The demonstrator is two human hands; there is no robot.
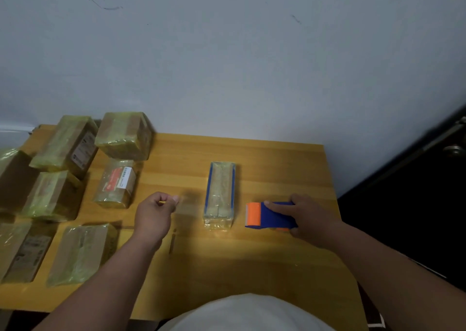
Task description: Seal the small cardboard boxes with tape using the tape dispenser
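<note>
Near the centre of the frame a narrow box with blue edges is lying lengthwise on the yellow wooden table, already wrapped in clear tape. Just right of it the right hand is gripping the blue dispenser, fingers curled over its top and its orange roll end pointing toward the box; dispenser and box are sitting close but apart. Left of the box the left hand is hovering with fingers curled, thumb and forefinger pinching something small and yellowish (too blurred to tell what it is). Along the left side of the frame a cluster of taped boxes is covering the table, most under yellowish-green tape, one bearing a red and white label. A pale wall is filling the upper part of the frame, and a dark door is standing at the right edge.
</note>
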